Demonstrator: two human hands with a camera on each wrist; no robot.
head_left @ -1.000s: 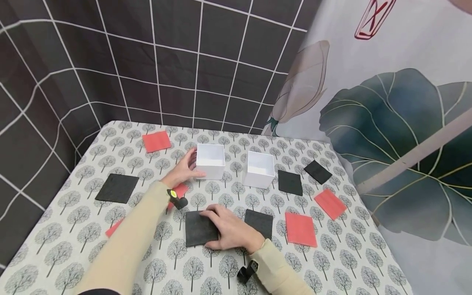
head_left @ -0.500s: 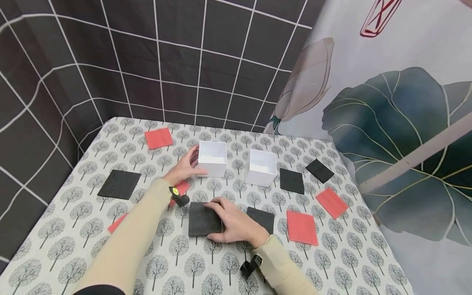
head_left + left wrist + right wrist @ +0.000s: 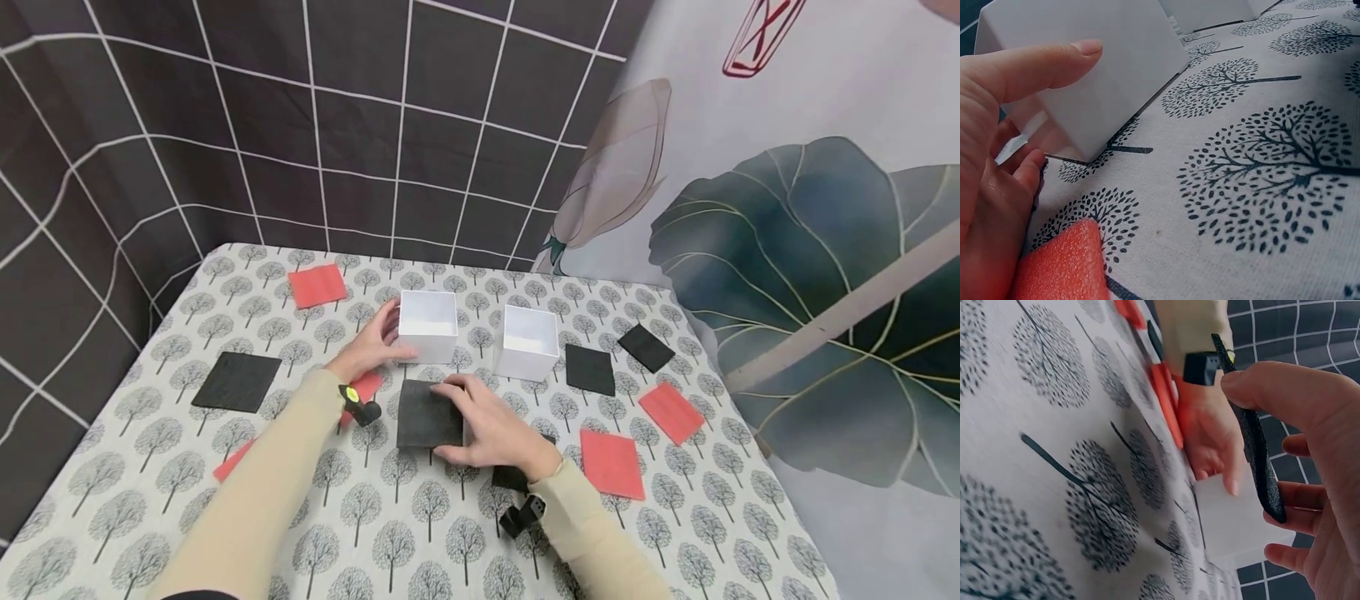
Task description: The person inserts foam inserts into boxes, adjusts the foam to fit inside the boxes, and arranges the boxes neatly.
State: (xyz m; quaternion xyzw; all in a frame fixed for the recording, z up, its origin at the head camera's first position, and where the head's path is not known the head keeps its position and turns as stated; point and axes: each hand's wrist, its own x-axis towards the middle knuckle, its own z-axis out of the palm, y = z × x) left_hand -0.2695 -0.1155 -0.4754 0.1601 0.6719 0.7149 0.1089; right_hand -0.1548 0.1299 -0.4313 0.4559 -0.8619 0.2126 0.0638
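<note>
In the head view my left hand (image 3: 375,342) holds the left of two white open-topped boxes (image 3: 428,348), thumb along its front wall and fingers round its left side. The left wrist view shows the thumb laid on the box wall (image 3: 1116,69). My right hand (image 3: 495,425) pinches a black foam square (image 3: 426,417) by its right side. In the right wrist view the foam piece (image 3: 1260,462) is seen edge-on, slightly bent, between thumb and fingers and raised above the cloth. A second white box (image 3: 528,358) stands to the right.
Red foam squares lie around, at back left (image 3: 317,286), at right (image 3: 612,465) and farther right (image 3: 672,414); one (image 3: 1066,262) is beside my left hand. Black squares lie at left (image 3: 237,382), right of the boxes (image 3: 590,369) and farther right (image 3: 646,348). A dark gridded curtain (image 3: 360,125) hangs behind.
My right hand has lifted the black foam square and carried it forward and slightly right, nearer the boxes. My left hand keeps its hold on the left box.
</note>
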